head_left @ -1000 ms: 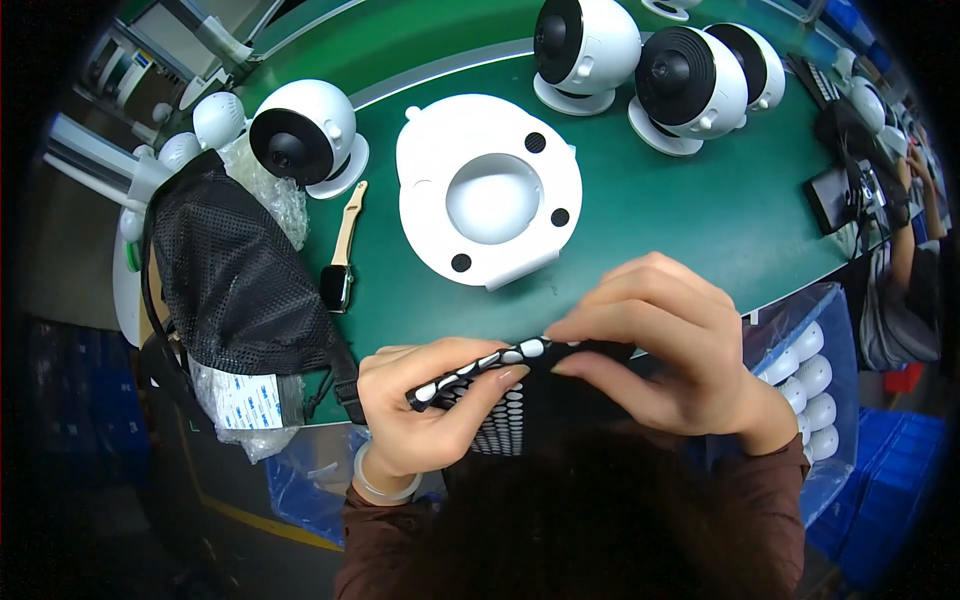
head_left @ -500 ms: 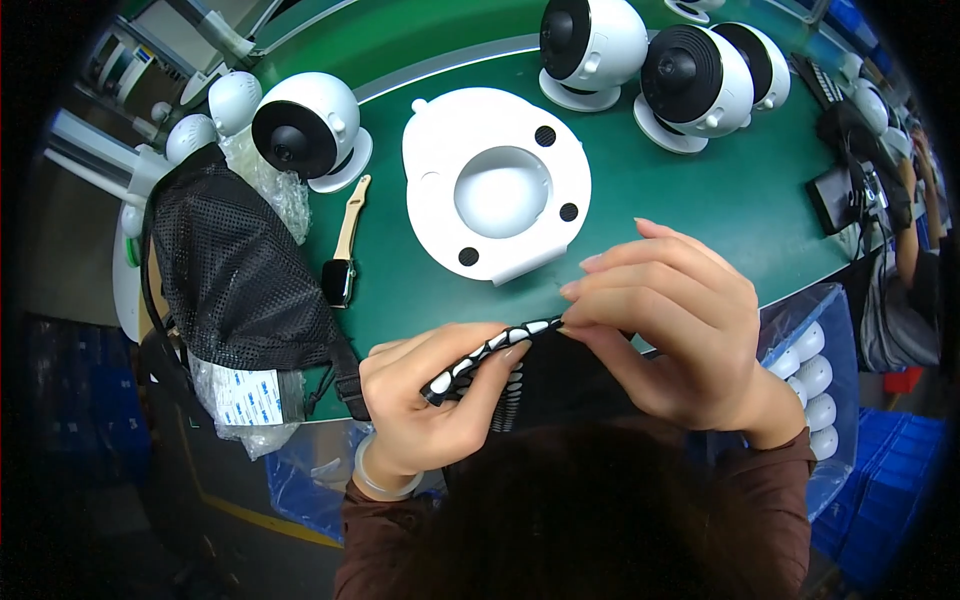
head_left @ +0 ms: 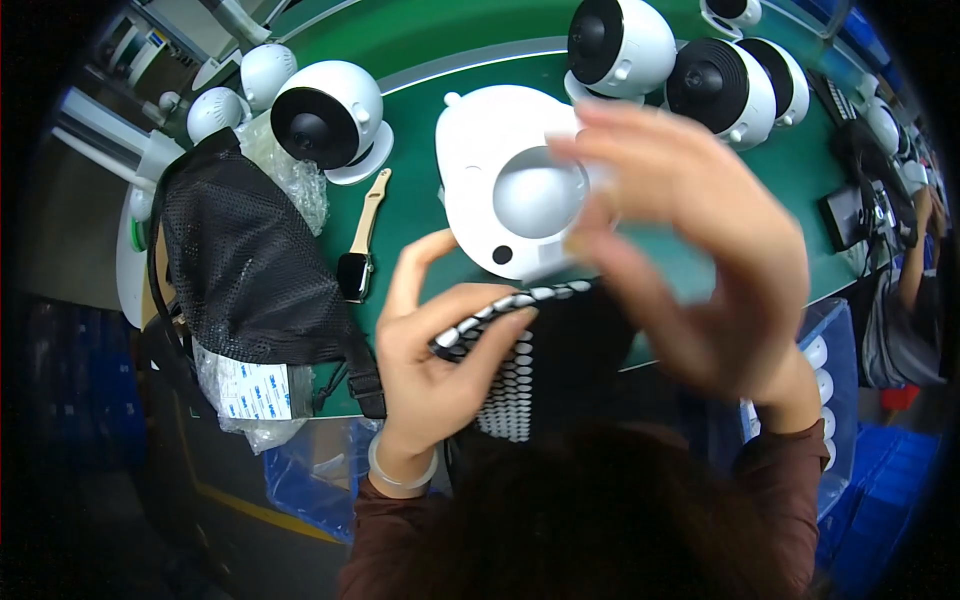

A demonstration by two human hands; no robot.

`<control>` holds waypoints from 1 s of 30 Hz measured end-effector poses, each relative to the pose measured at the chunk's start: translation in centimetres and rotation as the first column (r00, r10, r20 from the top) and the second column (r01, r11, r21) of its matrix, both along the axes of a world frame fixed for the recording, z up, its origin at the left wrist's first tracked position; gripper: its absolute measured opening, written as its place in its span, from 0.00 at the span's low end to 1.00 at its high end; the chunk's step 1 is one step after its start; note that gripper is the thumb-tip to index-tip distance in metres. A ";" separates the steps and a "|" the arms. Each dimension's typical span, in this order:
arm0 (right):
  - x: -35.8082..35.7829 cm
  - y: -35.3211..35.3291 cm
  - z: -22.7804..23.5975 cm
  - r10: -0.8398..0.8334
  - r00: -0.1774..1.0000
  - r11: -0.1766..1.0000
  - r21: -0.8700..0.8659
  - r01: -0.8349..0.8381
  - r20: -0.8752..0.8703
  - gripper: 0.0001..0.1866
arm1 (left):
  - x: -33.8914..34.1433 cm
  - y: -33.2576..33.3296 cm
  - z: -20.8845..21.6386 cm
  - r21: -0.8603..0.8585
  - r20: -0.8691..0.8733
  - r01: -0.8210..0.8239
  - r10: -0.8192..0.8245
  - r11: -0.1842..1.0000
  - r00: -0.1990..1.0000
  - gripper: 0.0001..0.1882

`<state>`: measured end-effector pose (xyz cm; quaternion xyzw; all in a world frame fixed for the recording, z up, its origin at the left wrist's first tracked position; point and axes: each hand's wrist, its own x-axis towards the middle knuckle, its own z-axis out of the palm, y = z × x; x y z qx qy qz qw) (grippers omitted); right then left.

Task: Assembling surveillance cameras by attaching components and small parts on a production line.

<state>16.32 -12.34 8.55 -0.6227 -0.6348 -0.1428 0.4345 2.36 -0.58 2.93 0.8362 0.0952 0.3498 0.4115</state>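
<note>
**A:** Largest first: what am I working over?

**B:** A green bench (head_left: pixel 420 215), curving away under the lens. On it sit round white dome cameras with black faces (head_left: pixel 322 122), a white moulded base with a domed middle (head_left: pixel 505 185), a black mesh bag (head_left: pixel 245 270) at the left edge, and a wristwatch with a tan strap (head_left: pixel 360 240) beside it. Blue bins (head_left: pixel 300 475) stand below the bench.

**A:** And my hands?

**B:** Left hand (head_left: pixel 440 360) is clenched on a black sheet of white round stickers (head_left: pixel 515 375), thumb over its bent top edge, just in front of the base. Right hand (head_left: pixel 690 260) is raised, fingers spread and blurred; whether it pinches a sticker, I cannot tell.

**A:** How do I do this well?

**B:** I judge: keep the sheet bent, peel from the fold, touch only the sticker's rim.
</note>
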 end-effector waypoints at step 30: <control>0.9 4.5 1.2 -0.131 0.989 0.968 -0.225 0.114 -0.061 0.05 | 1.4 -0.4 -0.1 -0.127 0.092 0.024 -0.013 0.992 0.996 0.07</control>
